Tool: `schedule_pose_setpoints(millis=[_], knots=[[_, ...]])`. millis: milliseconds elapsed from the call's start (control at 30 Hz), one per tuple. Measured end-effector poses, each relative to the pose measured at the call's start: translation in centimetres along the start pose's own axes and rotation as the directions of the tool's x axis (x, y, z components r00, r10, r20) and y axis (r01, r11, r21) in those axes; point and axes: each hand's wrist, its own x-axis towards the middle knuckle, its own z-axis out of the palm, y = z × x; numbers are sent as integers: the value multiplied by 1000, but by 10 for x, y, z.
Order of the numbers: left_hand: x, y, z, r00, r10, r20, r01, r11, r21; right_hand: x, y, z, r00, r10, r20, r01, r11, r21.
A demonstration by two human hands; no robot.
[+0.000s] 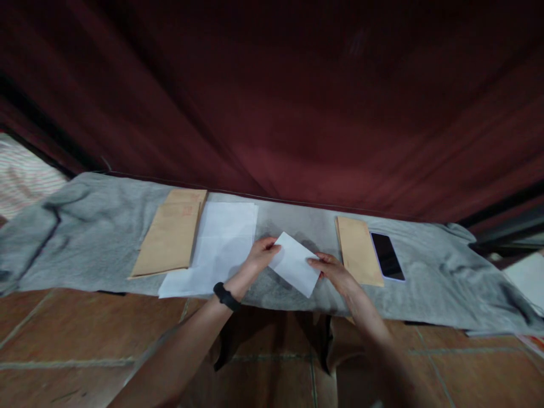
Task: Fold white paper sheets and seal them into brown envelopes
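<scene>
Both our hands — left hand (261, 253), right hand (331, 269) — pinch the folded white sheet (294, 263) mid-fold above the grey cloth (93, 238); likely it needs creasing next.

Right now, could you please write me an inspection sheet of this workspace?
Surface: grey cloth spread over a low surface, wrinkled at both ends.
Job's things: folded white paper, held above the cloth by both hands.
Clutter: white sheets left of centre; brown envelope beside them on the left; second brown envelope on the right, with a dark-screened phone next to it.
Hands: left hand grips the paper's left edge, a black wristband on that wrist; right hand grips its right edge.
Cables: nothing seen.
Surroundings: dark red curtain behind; brown tiled floor in front.
</scene>
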Motion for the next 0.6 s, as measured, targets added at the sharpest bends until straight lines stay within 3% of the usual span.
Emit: schedule_pose_setpoints(millis=[100, 267, 433, 600], knots=[[0, -4, 0, 1000, -15, 27, 15, 1000, -9, 5, 0, 2, 993, -17, -115, 30, 993, 116], [8, -12, 3, 993, 34, -116, -36, 999, -13, 8, 2, 7, 984, 47, -171, 10, 948, 319], [9, -11, 12, 988, 79, -129, -87, 995, -57, 6, 6, 5, 969, -41, -245, 94, 974, 207], [2, 7, 10, 989, 146, -6, -146, 989, -34, 8, 2, -5, 933, -237, -271, 272, 957, 103]])
